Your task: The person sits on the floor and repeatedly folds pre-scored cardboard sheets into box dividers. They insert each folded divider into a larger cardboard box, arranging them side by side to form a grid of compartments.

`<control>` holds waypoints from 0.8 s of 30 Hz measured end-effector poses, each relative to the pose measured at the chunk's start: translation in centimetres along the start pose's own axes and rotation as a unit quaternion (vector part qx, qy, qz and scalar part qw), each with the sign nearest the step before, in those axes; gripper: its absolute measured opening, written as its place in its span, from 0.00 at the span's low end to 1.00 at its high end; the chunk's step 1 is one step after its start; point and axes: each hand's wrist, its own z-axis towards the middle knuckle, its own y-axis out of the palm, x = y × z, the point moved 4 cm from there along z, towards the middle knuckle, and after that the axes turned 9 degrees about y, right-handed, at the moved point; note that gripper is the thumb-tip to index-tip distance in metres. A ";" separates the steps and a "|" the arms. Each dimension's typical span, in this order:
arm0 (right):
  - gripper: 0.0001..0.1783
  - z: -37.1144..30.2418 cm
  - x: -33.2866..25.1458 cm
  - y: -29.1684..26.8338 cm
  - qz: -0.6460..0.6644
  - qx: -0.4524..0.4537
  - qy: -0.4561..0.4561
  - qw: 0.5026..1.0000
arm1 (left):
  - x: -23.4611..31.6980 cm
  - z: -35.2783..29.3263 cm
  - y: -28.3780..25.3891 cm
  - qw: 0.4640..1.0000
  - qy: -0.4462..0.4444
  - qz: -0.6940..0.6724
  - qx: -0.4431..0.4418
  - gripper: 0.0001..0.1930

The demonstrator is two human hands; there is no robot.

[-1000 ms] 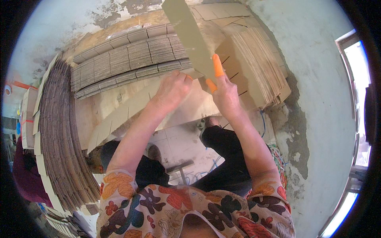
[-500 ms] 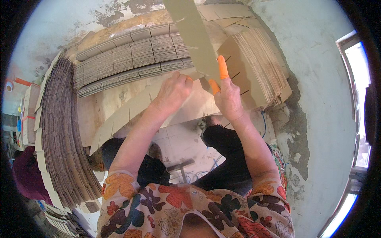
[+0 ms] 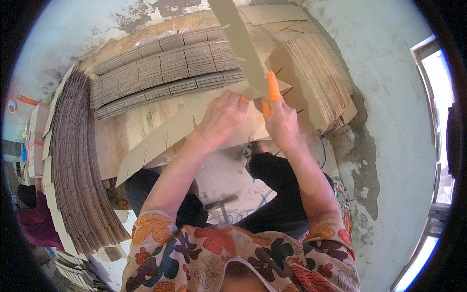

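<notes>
My left hand (image 3: 224,117) is closed on a long slotted cardboard strip (image 3: 168,134), which slants from above my left knee up toward the right. Its fingertips, one with an orange cover, meet near the lower end of a second cardboard strip (image 3: 238,41). That one rises at a steep angle past the top of the view. My right hand (image 3: 282,121), with orange covers on thumb and forefinger, grips it near the bottom between those two digits. The strips cross between my hands; how their slots sit together there is hidden.
Slotted cardboard is stacked in rows (image 3: 160,65) along the board's far side. A tall stack (image 3: 78,155) stands at left, another pile (image 3: 318,80) at right. A hammer-like tool (image 3: 224,207) lies between my legs. Someone's maroon garment (image 3: 39,219) shows at far left.
My left hand has moved right, closer to my right hand, and the slanting strip has shifted right with it. The raised strip has turned and looks narrower. My right hand has barely moved.
</notes>
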 end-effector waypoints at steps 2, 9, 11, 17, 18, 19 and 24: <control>0.40 0.0 1.0 0.9 -0.029 -0.028 0.013 0.999 | 1.3 0.3 -0.6 0.999 0.010 -0.017 0.030 0.10; 0.46 -0.7 3.3 2.3 -0.031 -0.070 -0.001 0.997 | 0.5 -1.4 -1.6 0.955 -0.156 -0.252 0.012 0.16; 0.45 -1.1 2.9 2.1 -0.047 -0.060 0.023 0.997 | -3.3 -3.4 -3.2 0.912 -0.274 -0.306 -0.002 0.19; 0.45 -1.4 1.2 0.6 -0.033 -0.079 0.095 0.992 | -12.5 -10.1 -2.8 0.960 -0.111 0.056 -0.250 0.34; 0.46 -1.7 0.4 0.3 -0.028 -0.103 0.130 0.986 | -12.5 -11.2 -2.3 0.955 -0.073 0.080 -0.275 0.36; 0.46 -2.0 -0.1 0.0 -0.034 -0.113 0.145 0.982 | -12.3 -11.9 -1.3 0.949 -0.029 0.100 -0.297 0.37; 0.47 -4.4 -0.3 -0.2 -0.021 -0.079 0.088 0.993 | -12.4 -13.4 4.0 0.954 -0.013 0.099 -0.284 0.37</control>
